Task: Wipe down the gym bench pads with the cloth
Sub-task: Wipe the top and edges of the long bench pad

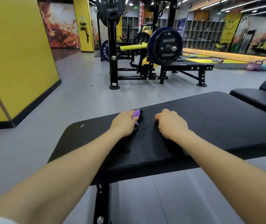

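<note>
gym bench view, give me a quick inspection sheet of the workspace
surface: black bench pad, flat, a pale scuff near its left corner
job's things: dark cloth spread on the pad, hard to tell from the pad; a purple item under the left hand, what it is cannot be told
clutter: nothing seen on the pad
grips: left hand curled over the purple item; right hand curled onto the cloth
cables: nothing seen
surroundings: second black bench to the right; weight rack with plates ahead; kettlebells on the floor; yellow pillar to the left
</note>
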Tool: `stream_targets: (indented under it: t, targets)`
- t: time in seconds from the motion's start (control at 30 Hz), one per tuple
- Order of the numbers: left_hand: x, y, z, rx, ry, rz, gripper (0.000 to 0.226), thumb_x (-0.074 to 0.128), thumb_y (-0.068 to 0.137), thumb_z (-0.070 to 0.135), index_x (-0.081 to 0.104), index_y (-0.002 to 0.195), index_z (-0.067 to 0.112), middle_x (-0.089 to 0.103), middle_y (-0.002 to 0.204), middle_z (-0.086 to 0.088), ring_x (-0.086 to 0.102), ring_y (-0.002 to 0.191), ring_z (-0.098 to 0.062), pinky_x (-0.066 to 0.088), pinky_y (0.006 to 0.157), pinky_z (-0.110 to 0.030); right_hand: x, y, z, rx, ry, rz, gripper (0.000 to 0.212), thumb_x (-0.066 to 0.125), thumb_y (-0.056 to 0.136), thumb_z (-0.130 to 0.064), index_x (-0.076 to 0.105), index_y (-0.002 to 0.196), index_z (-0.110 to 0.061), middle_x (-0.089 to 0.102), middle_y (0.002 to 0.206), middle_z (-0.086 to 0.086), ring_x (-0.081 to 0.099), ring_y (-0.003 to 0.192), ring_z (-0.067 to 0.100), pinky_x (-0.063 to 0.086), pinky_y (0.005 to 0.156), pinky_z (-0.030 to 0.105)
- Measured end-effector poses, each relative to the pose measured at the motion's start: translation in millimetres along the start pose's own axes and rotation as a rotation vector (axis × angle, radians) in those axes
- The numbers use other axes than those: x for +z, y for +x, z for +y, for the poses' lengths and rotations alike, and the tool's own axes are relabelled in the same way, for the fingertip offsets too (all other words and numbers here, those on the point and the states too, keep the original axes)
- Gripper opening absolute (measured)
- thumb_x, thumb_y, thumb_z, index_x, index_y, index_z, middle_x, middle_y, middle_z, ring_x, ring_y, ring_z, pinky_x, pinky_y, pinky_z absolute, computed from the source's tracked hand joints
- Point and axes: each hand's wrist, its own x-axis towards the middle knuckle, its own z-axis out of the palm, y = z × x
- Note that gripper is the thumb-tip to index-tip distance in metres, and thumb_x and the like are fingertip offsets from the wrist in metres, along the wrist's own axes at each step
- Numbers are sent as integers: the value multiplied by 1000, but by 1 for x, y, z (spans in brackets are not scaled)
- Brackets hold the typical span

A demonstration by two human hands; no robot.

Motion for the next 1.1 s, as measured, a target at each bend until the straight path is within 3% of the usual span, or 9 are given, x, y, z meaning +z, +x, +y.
stream_targets:
  t: [0.2,0.4,0.5,0.63,0.77,0.87,0.93,1.03,1.1]
  targets:
    - [-17,-63,7,17,-45,-66,34,32,101,29,51,125,16,56,129,-5,36,132,-23,26,79,-29,2,-23,-14,-26,68,-36,35,43,93,-6,56,123,-19,44,125,8,42,116,28,40,74,36]
    - [-29,-93,12,-74,-164,3,33,32,101,32,54,116,12,60,118,-10,51,103,-29,39,82,-35,-4,-50,-32,-108,197,-112,30,46,96,-13,60,122,-18,53,126,9,50,115,31,47,91,37]
    - [-32,-95,25,-200,-574,73,31,32,101,31,55,116,15,59,113,-8,55,102,-27,44,86,-32,-8,-62,-45,-29,642,-102,25,42,99,-21,65,94,-11,64,95,7,57,94,27,46,74,27]
    - [-43,-104,53,-522,-1463,-89,38,33,99,41,56,112,14,63,105,-9,62,87,-25,51,64,-36,-14,-71,-60,237,1510,-289,33,45,97,-38,64,102,-11,70,102,9,66,98,26,51,93,41]
    - [-44,-107,60,-472,-1820,-317,63,16,97,56,60,116,15,65,112,-8,61,95,-23,46,75,-37,-21,-66,-61,315,1578,-215,9,53,92,-17,61,91,-13,67,86,7,65,80,23,52,81,37]
    - [-46,-103,56,-319,-1621,-320,47,22,101,42,55,125,18,61,117,3,57,99,-12,40,87,-25,-22,-46,-46,297,1161,97,21,52,86,-5,64,104,-7,66,94,14,64,86,30,53,78,40]
    - [-49,-97,47,-201,-1179,-214,32,38,100,27,54,126,19,58,124,6,53,111,-10,36,89,-21,-24,-39,-29,132,737,190,32,52,87,-11,62,118,-14,63,112,12,58,105,32,49,87,39]
    - [-49,-86,13,-143,-548,-17,32,47,95,19,55,126,15,54,131,-1,50,120,-18,38,96,-26,-9,-48,-20,-163,298,3,40,51,93,-29,50,133,-28,52,132,5,44,126,29,40,99,35]
    - [-47,-81,-10,-124,-301,-23,33,47,95,21,52,127,17,47,137,-3,49,122,-21,38,100,-31,10,-54,-22,-254,57,-66,46,39,99,-36,32,144,-30,30,150,3,20,141,25,25,111,34]
